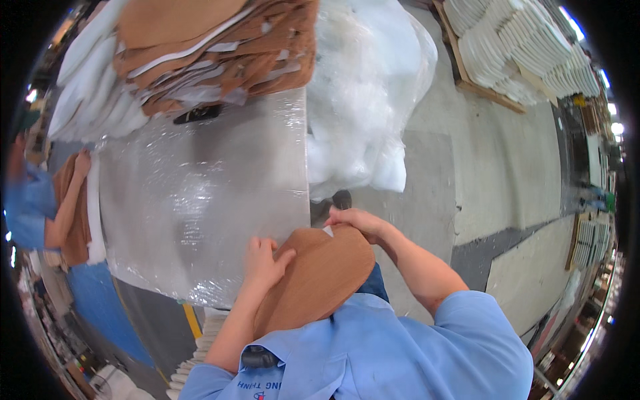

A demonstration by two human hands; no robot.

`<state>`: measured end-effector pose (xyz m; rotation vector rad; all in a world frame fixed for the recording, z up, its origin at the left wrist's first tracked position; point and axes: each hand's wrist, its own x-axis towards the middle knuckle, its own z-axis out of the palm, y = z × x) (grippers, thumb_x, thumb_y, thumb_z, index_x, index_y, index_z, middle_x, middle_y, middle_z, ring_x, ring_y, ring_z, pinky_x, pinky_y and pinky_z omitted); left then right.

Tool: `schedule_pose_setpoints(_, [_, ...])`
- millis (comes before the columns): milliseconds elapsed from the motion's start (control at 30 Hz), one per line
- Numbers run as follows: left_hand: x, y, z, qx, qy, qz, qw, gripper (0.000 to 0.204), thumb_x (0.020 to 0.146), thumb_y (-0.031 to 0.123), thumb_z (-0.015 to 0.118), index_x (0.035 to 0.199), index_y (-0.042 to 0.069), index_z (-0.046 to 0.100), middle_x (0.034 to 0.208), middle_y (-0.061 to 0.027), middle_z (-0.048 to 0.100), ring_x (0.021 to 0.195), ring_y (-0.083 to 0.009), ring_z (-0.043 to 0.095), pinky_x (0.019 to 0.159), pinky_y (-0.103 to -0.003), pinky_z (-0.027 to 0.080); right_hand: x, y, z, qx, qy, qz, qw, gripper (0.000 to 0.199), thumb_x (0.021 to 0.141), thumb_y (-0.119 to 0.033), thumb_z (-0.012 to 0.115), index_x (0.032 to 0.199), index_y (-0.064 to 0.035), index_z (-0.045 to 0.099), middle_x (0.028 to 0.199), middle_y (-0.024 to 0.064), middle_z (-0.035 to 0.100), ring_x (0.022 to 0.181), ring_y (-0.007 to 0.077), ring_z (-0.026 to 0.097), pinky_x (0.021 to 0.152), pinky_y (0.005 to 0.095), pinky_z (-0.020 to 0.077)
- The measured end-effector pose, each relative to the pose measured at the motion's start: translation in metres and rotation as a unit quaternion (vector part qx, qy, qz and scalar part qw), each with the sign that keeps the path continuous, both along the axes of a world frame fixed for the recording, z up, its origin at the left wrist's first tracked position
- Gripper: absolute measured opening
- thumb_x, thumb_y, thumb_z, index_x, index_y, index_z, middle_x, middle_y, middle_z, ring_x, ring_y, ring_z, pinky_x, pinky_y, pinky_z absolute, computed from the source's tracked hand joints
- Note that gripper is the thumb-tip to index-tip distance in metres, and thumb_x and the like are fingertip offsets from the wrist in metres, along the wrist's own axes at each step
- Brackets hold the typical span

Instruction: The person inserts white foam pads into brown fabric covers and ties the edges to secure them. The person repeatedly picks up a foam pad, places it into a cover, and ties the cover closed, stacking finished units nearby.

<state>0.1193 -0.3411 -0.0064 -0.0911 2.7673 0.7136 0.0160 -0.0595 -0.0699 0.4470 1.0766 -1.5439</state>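
A rounded brown fabric piece [320,277] is held against my front, at the near edge of a table wrapped in clear plastic film [200,200]. My left hand [263,261] presses flat on the piece's left side. Its upper right edge, where a small white tab shows, is gripped by my right hand [357,220]. A heap of similar brown and white pieces [200,50] lies at the table's far end.
A person in blue [30,200] at the left edge holds brown pieces against the table side. A big clear plastic bag of white stuffing [363,80] stands right of the table. Stacked white pieces on a pallet [513,47] sit far right on the concrete floor.
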Motion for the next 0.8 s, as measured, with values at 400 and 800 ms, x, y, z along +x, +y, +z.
schedule_pose_setpoints(400, [0.04, -0.023, 0.018, 0.051, -0.177, 0.115, 0.976, 0.044, 0.095, 0.045, 0.073, 0.099, 0.002, 0.067, 0.106, -0.0203, 0.069, 0.109, -0.0386, 0.062, 0.096, -0.049, 0.047, -0.049, -0.062, 0.078, 0.173, 0.27, 0.473, 0.821, 0.044, 0.092, -0.043, 0.079, 0.11, -0.0025, 0.076, 0.1, 0.0083, 0.073, 0.097, 0.0206, 0.067, 0.088, 0.0374, 0.0534])
schedule_pose_setpoints(800, [0.068, -0.012, 0.001, 0.112, 0.014, 0.19, 0.975, 0.042, 0.094, 0.042, 0.073, 0.108, 0.003, 0.067, 0.112, -0.022, 0.068, 0.109, -0.0422, 0.062, 0.095, -0.052, 0.048, -0.004, -0.106, 0.102, 0.149, 0.614, 0.287, 0.72, 0.016, 0.098, -0.016, 0.067, 0.107, -0.0047, 0.061, 0.092, 0.0196, 0.07, 0.086, 0.0385, 0.068, 0.076, 0.0453, 0.0524])
